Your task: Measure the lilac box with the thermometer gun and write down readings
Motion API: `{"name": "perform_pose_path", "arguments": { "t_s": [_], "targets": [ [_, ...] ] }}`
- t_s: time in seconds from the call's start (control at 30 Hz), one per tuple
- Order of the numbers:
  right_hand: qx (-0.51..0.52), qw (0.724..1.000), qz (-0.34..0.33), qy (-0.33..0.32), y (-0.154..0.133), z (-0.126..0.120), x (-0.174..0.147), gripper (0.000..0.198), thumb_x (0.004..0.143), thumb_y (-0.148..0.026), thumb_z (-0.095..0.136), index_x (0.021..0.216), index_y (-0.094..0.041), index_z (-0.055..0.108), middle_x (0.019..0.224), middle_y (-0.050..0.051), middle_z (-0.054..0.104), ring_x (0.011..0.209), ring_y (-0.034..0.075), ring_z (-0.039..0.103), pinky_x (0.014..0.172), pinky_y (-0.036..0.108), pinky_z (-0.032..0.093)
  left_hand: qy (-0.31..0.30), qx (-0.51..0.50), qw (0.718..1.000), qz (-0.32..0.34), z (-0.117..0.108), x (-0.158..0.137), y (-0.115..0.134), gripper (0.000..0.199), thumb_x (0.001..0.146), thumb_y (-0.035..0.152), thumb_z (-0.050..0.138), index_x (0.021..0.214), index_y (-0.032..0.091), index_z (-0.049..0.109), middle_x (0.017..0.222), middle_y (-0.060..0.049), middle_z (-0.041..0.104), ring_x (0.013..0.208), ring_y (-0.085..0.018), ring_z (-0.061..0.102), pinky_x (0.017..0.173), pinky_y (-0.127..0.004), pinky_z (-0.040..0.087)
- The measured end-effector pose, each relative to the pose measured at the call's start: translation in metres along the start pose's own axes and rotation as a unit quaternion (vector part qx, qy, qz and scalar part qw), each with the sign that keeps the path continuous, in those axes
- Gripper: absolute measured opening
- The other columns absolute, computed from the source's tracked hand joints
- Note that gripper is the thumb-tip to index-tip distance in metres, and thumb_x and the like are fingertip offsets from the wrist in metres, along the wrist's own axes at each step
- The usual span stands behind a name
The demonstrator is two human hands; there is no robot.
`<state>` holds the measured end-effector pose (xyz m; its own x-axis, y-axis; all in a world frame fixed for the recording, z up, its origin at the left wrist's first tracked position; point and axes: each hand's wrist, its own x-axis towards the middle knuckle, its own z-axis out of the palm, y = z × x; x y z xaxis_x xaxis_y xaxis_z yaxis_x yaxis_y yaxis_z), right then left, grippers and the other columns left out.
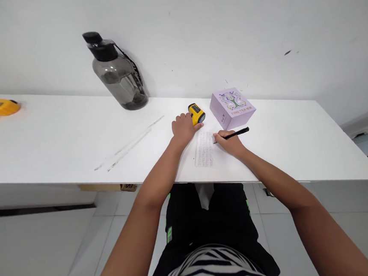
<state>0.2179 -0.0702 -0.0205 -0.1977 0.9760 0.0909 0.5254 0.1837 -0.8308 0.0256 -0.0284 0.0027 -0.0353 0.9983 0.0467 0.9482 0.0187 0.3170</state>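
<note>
My right hand (pixel 229 141) is closed around a black pen (pixel 239 132), its tip down at a white sheet of paper (pixel 204 153) covered with rows of faint handwriting. My left hand (pixel 183 129) rests at the sheet's upper left, curled against a small yellow-and-black handheld device (pixel 197 113). The device sits between thumb and fingers, and its exact kind is unclear. Just behind my right hand stands a lilac tea box (pixel 233 108) with a printed design on top.
A large grey water bottle (pixel 121 79) with a black lid stands by the wall, left of my hands. Farther left lies a yellow tape measure (pixel 4 107), partly blurred. Grey smudges mark the white table (pixel 300 145), whose front edge is close to my body.
</note>
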Motion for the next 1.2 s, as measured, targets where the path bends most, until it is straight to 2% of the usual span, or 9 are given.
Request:
{"name": "perform_pose_path", "arguments": {
  "t_s": [0.27,0.53,0.7,0.97,1.2],
  "targets": [
    [0.001,1.000,0.000,0.023,0.0019,-0.0002,-0.0017,0.036,0.084,-0.044,0.053,0.058,-0.020,0.061,0.060,0.001,0.062,0.064,0.017,0.057,0.064,0.031,0.041,-0.005,0.000,1.000,0.000,-0.0008,-0.0005,-0.0002,0.058,0.085,0.063,0.057,0.121,0.018,0.055,0.119,-0.015,0.060,0.110,-0.032,0.054,0.084,-0.039,0.040],
    [0.002,1.000,0.008,0.023,-0.0014,-0.0009,-0.0016,0.035,0.083,-0.042,0.053,0.057,-0.021,0.059,0.056,0.000,0.056,0.060,0.016,0.052,0.060,0.030,0.039,-0.009,0.003,1.000,-0.006,-0.0013,-0.0002,0.0006,0.060,0.084,0.063,0.057,0.123,0.018,0.054,0.122,-0.015,0.060,0.112,-0.033,0.053,0.085,-0.039,0.040],
    [0.009,1.000,0.005,0.014,-0.0006,-0.0005,-0.0018,0.034,0.083,-0.042,0.054,0.058,-0.020,0.060,0.060,0.001,0.059,0.063,0.016,0.054,0.062,0.029,0.040,-0.008,-0.010,1.000,-0.004,-0.0011,-0.0010,0.0003,0.061,0.085,0.062,0.058,0.126,0.017,0.053,0.121,-0.016,0.060,0.112,-0.034,0.053,0.086,-0.040,0.039],
    [0.014,0.999,0.009,0.047,0.0001,-0.0013,-0.0029,0.036,0.085,-0.042,0.052,0.056,-0.020,0.058,0.058,0.000,0.057,0.063,0.016,0.053,0.064,0.029,0.040,-0.010,-0.006,1.000,-0.004,-0.0016,-0.0012,0.0009,0.061,0.084,0.063,0.058,0.125,0.017,0.053,0.121,-0.016,0.060,0.111,-0.033,0.053,0.085,-0.039,0.039],
    [-0.006,1.000,0.009,0.027,-0.0028,-0.0010,-0.0020,0.035,0.083,-0.041,0.052,0.055,-0.021,0.056,0.055,-0.001,0.054,0.059,0.015,0.050,0.060,0.029,0.037,-0.009,-0.004,1.000,-0.002,0.0006,0.0000,-0.0002,0.059,0.084,0.064,0.057,0.121,0.019,0.054,0.120,-0.015,0.060,0.111,-0.033,0.053,0.085,-0.039,0.040]
  ]
}}
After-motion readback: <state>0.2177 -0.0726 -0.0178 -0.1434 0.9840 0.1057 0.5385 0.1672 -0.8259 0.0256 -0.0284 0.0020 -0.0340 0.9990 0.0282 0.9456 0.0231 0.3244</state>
